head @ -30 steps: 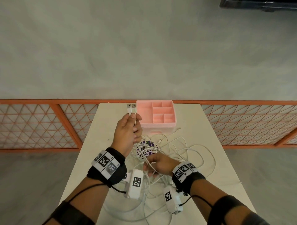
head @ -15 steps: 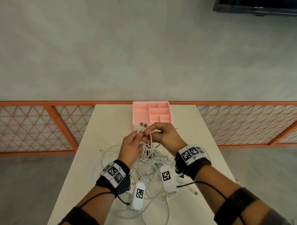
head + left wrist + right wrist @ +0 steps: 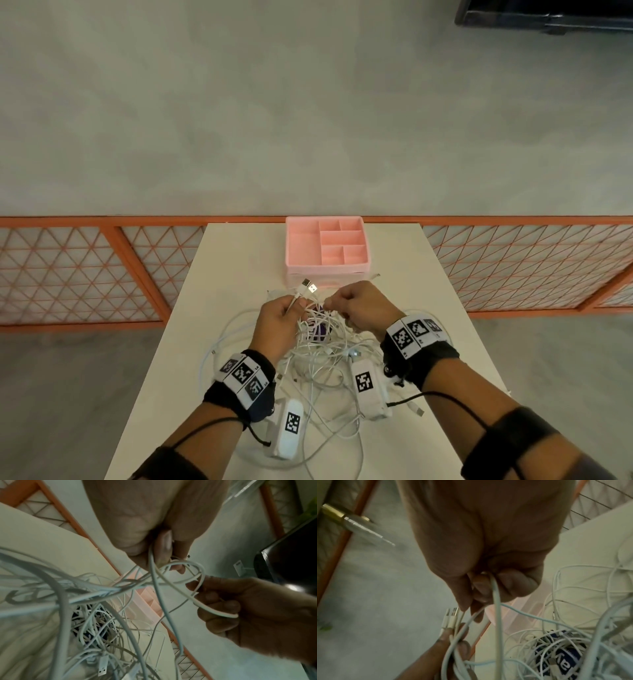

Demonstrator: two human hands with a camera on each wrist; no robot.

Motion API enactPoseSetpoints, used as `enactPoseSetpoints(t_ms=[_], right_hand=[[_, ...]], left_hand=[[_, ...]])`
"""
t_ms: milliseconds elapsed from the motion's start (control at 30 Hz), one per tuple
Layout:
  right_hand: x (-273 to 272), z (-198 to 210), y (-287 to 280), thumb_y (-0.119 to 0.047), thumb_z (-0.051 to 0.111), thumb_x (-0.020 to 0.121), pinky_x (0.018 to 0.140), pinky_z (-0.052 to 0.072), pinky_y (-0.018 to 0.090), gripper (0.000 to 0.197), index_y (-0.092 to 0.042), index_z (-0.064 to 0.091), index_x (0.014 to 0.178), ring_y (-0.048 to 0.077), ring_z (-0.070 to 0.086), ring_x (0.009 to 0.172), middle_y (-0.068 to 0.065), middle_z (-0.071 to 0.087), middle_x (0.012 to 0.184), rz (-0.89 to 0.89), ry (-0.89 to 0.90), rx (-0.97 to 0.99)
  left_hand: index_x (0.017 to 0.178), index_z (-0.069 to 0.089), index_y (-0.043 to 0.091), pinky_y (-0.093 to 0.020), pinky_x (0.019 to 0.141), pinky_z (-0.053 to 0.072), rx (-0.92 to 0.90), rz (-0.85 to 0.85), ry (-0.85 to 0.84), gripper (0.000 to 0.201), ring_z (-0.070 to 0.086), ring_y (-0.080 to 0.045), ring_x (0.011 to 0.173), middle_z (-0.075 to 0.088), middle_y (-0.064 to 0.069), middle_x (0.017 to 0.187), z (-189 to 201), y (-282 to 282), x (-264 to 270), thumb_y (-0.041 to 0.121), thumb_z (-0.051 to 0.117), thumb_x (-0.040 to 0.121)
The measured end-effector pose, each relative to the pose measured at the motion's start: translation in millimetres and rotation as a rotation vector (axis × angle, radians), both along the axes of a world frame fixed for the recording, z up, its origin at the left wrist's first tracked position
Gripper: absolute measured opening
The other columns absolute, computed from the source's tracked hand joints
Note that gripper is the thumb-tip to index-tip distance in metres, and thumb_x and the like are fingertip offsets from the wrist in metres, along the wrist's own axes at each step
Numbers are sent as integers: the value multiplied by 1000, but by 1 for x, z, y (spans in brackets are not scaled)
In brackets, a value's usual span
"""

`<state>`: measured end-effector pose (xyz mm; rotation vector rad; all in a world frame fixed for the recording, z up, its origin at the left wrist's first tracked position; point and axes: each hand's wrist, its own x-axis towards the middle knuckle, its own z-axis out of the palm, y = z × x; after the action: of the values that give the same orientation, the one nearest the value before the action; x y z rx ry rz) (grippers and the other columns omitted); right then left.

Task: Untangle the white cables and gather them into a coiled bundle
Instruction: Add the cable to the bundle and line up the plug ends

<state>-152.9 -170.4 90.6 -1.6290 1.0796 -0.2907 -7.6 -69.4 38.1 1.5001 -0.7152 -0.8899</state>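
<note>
A tangle of white cables (image 3: 322, 356) lies on the white table (image 3: 239, 260) between my wrists. My left hand (image 3: 277, 325) pinches cable strands just below two USB plugs (image 3: 309, 285) that stick up past its fingers; the same plugs (image 3: 450, 619) show in the right wrist view. My right hand (image 3: 359, 305) is curled round a cable strand (image 3: 496, 601) close beside the left hand. In the left wrist view a cable loop (image 3: 181, 574) runs from my left fingers (image 3: 164, 545) to the right hand (image 3: 240, 608).
A pink compartment tray (image 3: 291, 253) stands at the table's far edge, just beyond my hands. A purple and white object (image 3: 320, 329) lies under the cables. An orange lattice fence (image 3: 85, 267) runs behind the table. Loose cable loops reach toward the near edge.
My left hand came down and toward me with the two plugs. My right hand rose from the pile to beside the left hand, then drew slightly right with a strand.
</note>
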Motion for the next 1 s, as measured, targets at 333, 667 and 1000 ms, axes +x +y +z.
enactPoseSetpoints(t_ms=[333, 667, 1000], right_hand=[[6, 31, 4, -1, 48, 97, 55, 42, 30, 21, 2, 65, 85, 19, 51, 51, 6, 50, 59, -423, -554, 130], [-8, 13, 1, -17, 51, 96, 103, 45, 45, 38, -15, 57, 134, 29, 52, 122, 6, 56, 136, 218, 359, -767], [-4, 34, -13, -20, 57, 97, 58, 35, 21, 16, -15, 60, 82, 7, 53, 65, -7, 57, 72, 21, 67, -561]], left_hand=[[92, 75, 10, -20, 40, 31, -7, -104, 9, 23, 33, -9, 41, 58, -15, 77, -9, 5, -7, 23, 59, 99], [73, 73, -2, -14, 51, 36, 33, -99, -240, 23, 48, 4, 43, 62, 11, 54, -6, -2, -7, 12, 70, 90], [72, 70, 19, -11, 51, 38, 24, -181, -197, 20, 51, 6, 47, 60, 17, 52, -11, 8, -5, 11, 72, 90]])
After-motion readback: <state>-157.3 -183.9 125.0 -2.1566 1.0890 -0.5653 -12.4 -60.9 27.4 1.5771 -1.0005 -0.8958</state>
